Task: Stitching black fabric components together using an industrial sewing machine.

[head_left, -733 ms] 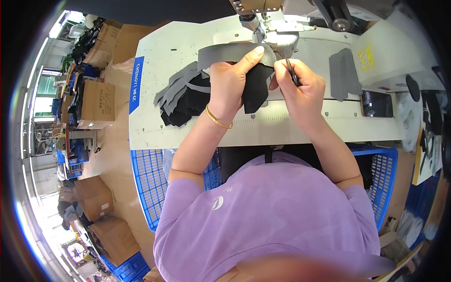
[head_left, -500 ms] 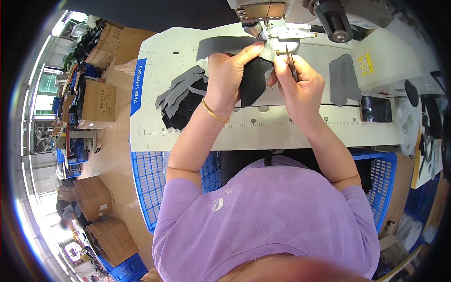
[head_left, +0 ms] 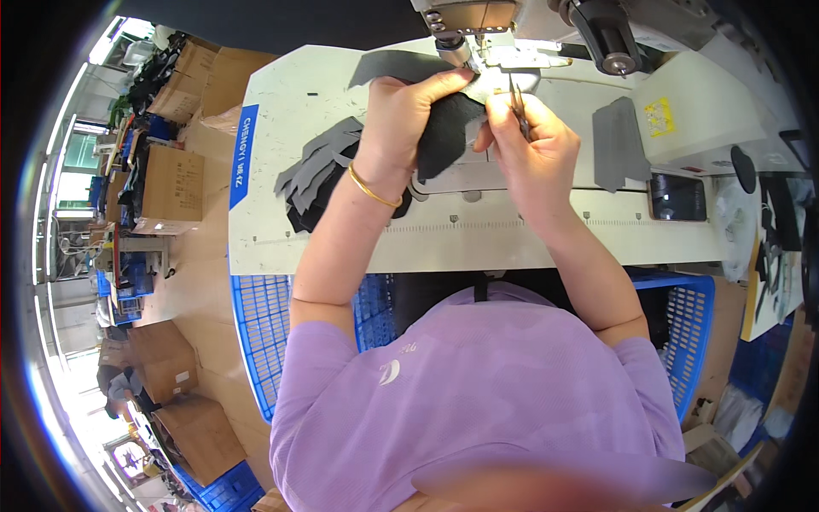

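Observation:
My left hand is closed on a dark fabric piece, its thumb reaching toward the needle area of the sewing machine. A grey strip of the fabric shows beyond the wrist, and a black part hangs below the fingers. In my right hand is a slim dark pointed tool, tweezers or thread snips, its tip pointing up beside the presser foot. The right fingertips are close to the fabric's right edge; whether they also pinch it I cannot tell. A bright lamp washes out the stitching spot.
Left of my left wrist lies a pile of grey and black cut pieces. More grey pieces and a phone lie to the right on the machine table. Blue baskets stand below its front edge; cardboard boxes line the left.
The whole view has shifted slightly. The fabric and my left hand have turned a little at the needle, and the right hand's tool has tilted slightly left. Both grips stay the same.

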Motion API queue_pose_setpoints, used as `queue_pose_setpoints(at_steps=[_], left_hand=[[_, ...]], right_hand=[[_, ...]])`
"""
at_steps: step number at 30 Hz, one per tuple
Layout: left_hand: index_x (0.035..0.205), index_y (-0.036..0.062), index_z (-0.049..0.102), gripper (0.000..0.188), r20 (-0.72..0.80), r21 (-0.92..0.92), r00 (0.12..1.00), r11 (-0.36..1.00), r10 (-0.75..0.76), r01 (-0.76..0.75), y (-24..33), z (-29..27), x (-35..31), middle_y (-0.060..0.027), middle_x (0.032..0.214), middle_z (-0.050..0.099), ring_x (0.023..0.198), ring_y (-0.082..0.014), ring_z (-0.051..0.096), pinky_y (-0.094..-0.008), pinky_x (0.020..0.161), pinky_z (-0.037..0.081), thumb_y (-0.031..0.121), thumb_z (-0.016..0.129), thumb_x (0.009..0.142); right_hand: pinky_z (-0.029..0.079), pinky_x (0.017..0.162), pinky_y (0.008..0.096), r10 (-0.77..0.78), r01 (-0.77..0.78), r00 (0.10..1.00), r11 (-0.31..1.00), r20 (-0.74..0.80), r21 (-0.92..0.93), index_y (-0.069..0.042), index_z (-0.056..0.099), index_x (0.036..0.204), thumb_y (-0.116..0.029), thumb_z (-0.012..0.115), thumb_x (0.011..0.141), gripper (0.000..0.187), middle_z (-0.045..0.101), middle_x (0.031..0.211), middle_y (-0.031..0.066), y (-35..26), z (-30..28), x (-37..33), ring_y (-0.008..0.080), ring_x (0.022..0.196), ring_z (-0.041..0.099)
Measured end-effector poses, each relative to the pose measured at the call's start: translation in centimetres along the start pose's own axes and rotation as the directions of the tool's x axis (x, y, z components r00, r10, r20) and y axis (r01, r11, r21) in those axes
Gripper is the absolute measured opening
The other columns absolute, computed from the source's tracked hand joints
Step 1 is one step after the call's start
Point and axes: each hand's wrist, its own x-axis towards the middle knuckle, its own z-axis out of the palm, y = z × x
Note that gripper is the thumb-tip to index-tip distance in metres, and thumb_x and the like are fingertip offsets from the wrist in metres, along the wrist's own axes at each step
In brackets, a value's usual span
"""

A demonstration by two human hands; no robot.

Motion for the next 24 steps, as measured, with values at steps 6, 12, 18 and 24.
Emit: queue_pose_setpoints(at_steps=[6,12,18,24], left_hand=[[0.086,-0.0067,0.071,0.016,0.051,0.066,0.997,0.996,0.063,-0.066,-0.7,-0.8,0.9,-0.008,0.079,0.069,0.064,-0.0112,0.062,-0.0236,0.055,0.048,0.008,0.075,0.082],[0.094,-0.0066,0.071,0.017,0.162,-0.035,0.986,0.999,0.044,-0.038,-0.7,-1.3,0.9,-0.01,0.085,0.07,0.069,-0.0124,0.065,-0.0238,0.06,0.051,0.008,0.073,0.084],[0.102,-0.0051,0.07,0.022,0.275,-0.001,0.959,0.998,0.063,-0.065,-0.4,-2.3,1.8,-0.0104,0.093,0.071,0.079,-0.0139,0.067,-0.0242,0.07,0.053,0.005,0.073,0.083],[0.1,-0.0044,0.07,0.018,0.258,-0.007,0.959,0.993,0.115,-0.117,-0.9,-2.4,2.7,-0.0105,0.092,0.071,0.08,-0.0137,0.068,-0.0237,0.072,0.053,0.003,0.071,0.083]], right_hand=[[0.038,0.047,0.0247,-0.039,0.039,0.999,0.997,-0.007,-0.065,-0.003,0.061,0.074,-0.018,0.059,0.092,0.024,0.06,0.054,0.0012,-0.3,0.4,0.3,0.0047,0.048,0.048],[0.038,0.047,0.0251,-0.008,0.007,1.0,0.997,-0.004,-0.07,-0.003,0.061,0.074,-0.018,0.058,0.092,0.023,0.06,0.054,0.0009,-0.5,0.1,0.0,0.0047,0.048,0.049],[0.039,0.047,0.0254,-0.029,0.029,1.0,0.997,-0.001,-0.076,-0.003,0.062,0.075,-0.019,0.059,0.092,0.024,0.06,0.054,0.0005,-0.5,0.5,0.2,0.0054,0.047,0.049],[0.039,0.049,0.0245,0.001,-0.001,1.0,1.0,-0.007,-0.014,-0.002,0.066,0.08,-0.019,0.059,0.094,0.023,0.062,0.058,0.0002,-0.4,0.7,0.0,0.0042,0.051,0.05]])
